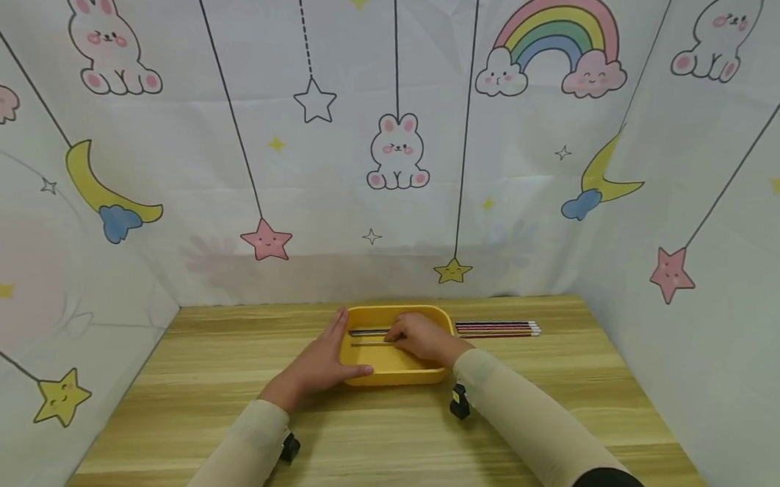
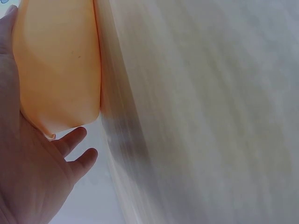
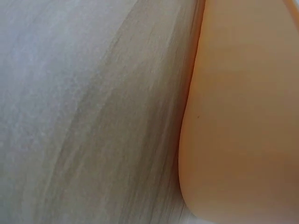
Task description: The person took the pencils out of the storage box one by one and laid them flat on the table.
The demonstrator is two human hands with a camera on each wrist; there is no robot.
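Note:
A yellow plastic tray (image 1: 383, 378) stands on the table, with several pencils (image 1: 367, 333) lying inside it. My right hand (image 1: 422, 336) reaches into the tray and pinches a thin pencil (image 1: 368, 343) near the others; its fingertips are partly hidden. With fingers straight and spread, my left hand (image 1: 321, 357) rests against the tray's left end, the thumb lying over the front rim. In the left wrist view, that hand (image 2: 35, 172) touches the tray's corner (image 2: 60, 70). Only the tray's outer wall (image 3: 238, 116) and tabletop appear in the right wrist view, not the right hand.
Several pencils with white ends (image 1: 499, 328) lie side by side on the wood-patterned table (image 1: 379, 449), right of the tray. A white printed curtain (image 1: 338, 219) rises behind the table and along both sides.

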